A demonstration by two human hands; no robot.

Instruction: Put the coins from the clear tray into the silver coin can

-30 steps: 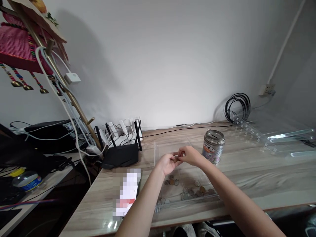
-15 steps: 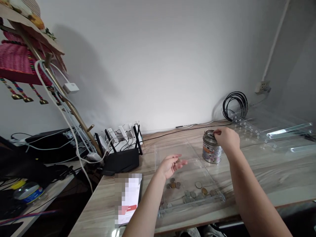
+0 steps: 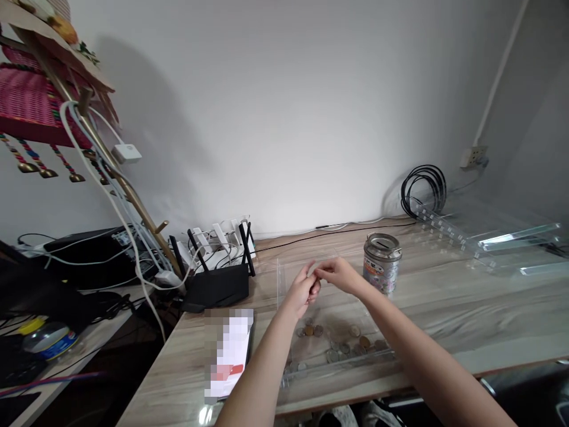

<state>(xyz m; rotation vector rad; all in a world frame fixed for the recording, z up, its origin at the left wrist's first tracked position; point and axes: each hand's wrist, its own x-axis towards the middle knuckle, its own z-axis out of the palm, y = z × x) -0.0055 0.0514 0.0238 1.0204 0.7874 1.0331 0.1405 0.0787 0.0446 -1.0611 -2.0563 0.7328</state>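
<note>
My left hand [image 3: 303, 294] is raised over a clear plastic tray [image 3: 278, 284], its fingers curled around a coin or coins that are mostly hidden now. My right hand [image 3: 341, 276] meets it, thumb and fingers pinched at the left fingertips; what the pinch holds cannot be made out. Below, several silver coins [image 3: 332, 355] and a few gold-coloured ones, such as a gold coin [image 3: 365, 342], lie scattered in the tray. Right of the hands a round printed tin [image 3: 380, 274] stands upright, with a dark slot in its metal lid.
A phone [image 3: 233, 356] with a lit screen lies left of my left forearm. Behind it stand a black router [image 3: 217, 289] and white plugs. Coiled black cable [image 3: 424, 191] leans on the wall, near clear plastic panels [image 3: 515, 237] at the right.
My right hand has left the tin's lid and moved left to my left hand, uncovering the slot. My left fingers, spread more before around a visible coin, are now curled in.
</note>
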